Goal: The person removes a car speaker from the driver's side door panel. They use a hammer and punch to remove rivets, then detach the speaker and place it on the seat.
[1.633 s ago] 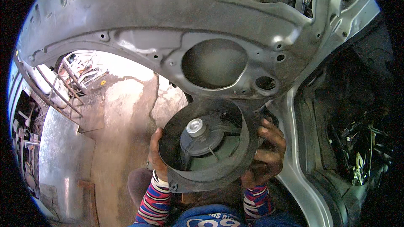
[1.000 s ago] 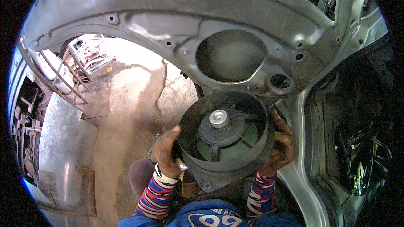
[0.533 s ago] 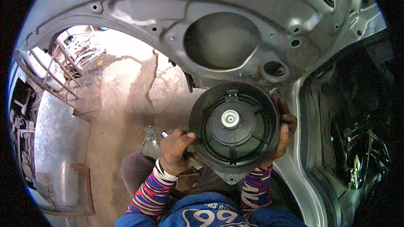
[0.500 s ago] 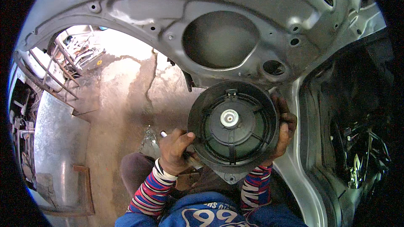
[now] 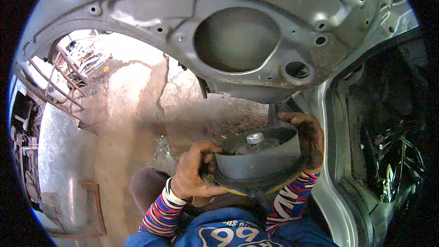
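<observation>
A round black car speaker [image 5: 256, 167] hangs between my hands, its back tilted away from me so that its curved side wall faces me. A silver magnet cap [image 5: 255, 138] stands up from its middle, and a thin yellow line runs along its lower rim. My left hand [image 5: 194, 171] grips the speaker's left side, thumb under the lower rim and fingers curled at the upper edge. On the opposite side, my right hand [image 5: 308, 135] wraps the wall with its fingers over the top. Beyond the speaker is a bare grey metal door panel [image 5: 173, 41] with a large round opening [image 5: 238, 39].
The silver door sill [image 5: 327, 155] runs down at my right beside a dark car interior [image 5: 384, 110] with loose wiring. To the left, a sheet-metal panel [image 5: 66, 155] lies on the concrete floor [image 5: 123, 155]. Metal scrap and a tubular frame [image 5: 59, 77] stand at the far left.
The speaker has tipped from showing its round back to showing its side wall, and has dropped slightly. My right hand has shifted over its top edge. The white-tipped rod by my left hand no longer shows.
</observation>
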The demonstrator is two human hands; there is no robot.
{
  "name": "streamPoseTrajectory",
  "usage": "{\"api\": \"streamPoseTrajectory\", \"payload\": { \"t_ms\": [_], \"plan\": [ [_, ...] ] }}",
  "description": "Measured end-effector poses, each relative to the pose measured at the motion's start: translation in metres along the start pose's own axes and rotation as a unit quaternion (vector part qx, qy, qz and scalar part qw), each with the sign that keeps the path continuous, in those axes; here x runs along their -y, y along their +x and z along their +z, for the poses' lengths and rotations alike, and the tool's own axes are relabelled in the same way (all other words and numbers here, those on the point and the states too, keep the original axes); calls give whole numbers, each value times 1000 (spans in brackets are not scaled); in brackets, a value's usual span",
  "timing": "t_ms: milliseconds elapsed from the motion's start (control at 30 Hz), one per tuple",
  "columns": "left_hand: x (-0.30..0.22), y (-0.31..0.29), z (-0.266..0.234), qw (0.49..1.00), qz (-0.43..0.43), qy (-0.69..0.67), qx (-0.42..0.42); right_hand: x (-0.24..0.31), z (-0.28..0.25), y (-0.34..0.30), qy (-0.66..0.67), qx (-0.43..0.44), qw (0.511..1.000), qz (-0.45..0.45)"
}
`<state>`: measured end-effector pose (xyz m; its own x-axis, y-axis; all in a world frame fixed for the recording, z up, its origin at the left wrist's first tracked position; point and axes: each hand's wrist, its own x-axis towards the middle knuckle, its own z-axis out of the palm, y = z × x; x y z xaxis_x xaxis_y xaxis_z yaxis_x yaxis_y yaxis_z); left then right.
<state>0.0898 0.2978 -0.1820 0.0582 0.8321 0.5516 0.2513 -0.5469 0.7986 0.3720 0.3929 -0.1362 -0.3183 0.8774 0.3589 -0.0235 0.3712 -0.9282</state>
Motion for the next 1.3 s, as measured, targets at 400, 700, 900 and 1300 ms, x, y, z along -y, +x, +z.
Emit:
{"api": "streamPoseTrajectory", "payload": {
  "t_ms": [400, 700, 900, 1300],
  "plan": [
    [7, 17, 8, 894, -403, -189, 54, -103, -22, -42, 177, -60, 955, 231],
    [24, 18, -2, 816, -430, -388, 1, -74, 1, -36, 192, -148, 935, 260],
    [35, 20, 6, 756, -475, -449, -42, -36, -10, -30, 278, -164, 936, 138],
    [61, 24, 34, 873, -432, -223, 34, 38, 46, 75, 11, 150, 989, -5]
  ]
}}
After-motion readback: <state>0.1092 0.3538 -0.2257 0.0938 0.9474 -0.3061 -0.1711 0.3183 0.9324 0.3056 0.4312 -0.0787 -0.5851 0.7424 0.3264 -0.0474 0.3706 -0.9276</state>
